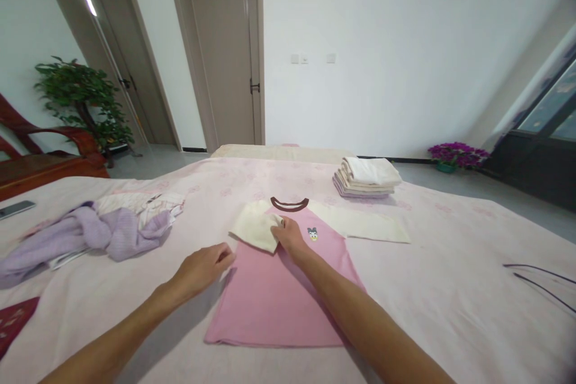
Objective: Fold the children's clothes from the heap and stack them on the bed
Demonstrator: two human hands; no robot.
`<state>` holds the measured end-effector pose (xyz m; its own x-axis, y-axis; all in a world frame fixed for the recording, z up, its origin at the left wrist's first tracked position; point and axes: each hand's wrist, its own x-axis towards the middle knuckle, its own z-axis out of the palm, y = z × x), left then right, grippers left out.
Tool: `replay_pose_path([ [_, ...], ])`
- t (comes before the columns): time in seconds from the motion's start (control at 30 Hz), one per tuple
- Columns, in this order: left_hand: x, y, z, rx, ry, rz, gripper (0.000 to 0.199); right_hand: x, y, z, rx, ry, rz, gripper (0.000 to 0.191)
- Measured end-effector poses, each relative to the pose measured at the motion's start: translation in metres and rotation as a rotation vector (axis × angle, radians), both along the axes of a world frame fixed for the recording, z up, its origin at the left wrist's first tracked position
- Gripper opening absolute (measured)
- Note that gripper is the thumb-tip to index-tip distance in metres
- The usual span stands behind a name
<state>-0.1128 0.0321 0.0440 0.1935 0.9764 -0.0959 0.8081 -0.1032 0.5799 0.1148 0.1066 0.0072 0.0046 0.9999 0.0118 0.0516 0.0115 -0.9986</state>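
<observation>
A pink shirt (279, 306) with cream sleeves and a brown collar lies flat on the bed, a small duck face on its chest. Its left-side sleeve (256, 225) is folded inward over the chest, while the right-side sleeve (378, 226) stretches outward. My right hand (288, 237) pinches the end of the folded sleeve. Beside the shirt's left edge, my left hand (216, 259) has its fingers curled together; whatever they may hold is too small to make out.
Folded clothes (366, 178) are stacked at the back right. Rumpled lilac clothing (112, 231) lies left, near a phone (17, 209) and a red item (17, 321). Dark thin glasses arms (544, 288) show at the right on the pink bedsheet (441, 288).
</observation>
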Motion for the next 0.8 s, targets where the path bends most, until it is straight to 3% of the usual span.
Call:
replay_pose_path([
  [0.1, -0.008, -0.028, 0.001, 0.025, 0.237, -0.014, 0.032, 0.007, 0.009, 0.013, -0.049, 0.139, -0.009, 0.017],
  [0.27, -0.002, -0.056, -0.009, 0.02, 0.206, -0.017, 0.022, 0.021, 0.029, 0.037, -0.039, 0.213, -0.056, 0.024],
  [0.43, 0.003, -0.058, -0.018, -0.042, 0.138, -0.045, 0.014, 0.039, 0.044, 0.057, 0.034, 0.253, -0.084, 0.027],
  [0.67, 0.028, -0.061, 0.004, -0.062, -0.042, -0.119, 0.014, 0.071, 0.048, 0.077, 0.126, 0.27, -0.111, 0.025],
  [0.8, 0.052, -0.065, 0.006, -0.061, -0.104, -0.208, 0.011, 0.088, 0.046, 0.088, 0.181, 0.218, -0.149, 0.03],
])
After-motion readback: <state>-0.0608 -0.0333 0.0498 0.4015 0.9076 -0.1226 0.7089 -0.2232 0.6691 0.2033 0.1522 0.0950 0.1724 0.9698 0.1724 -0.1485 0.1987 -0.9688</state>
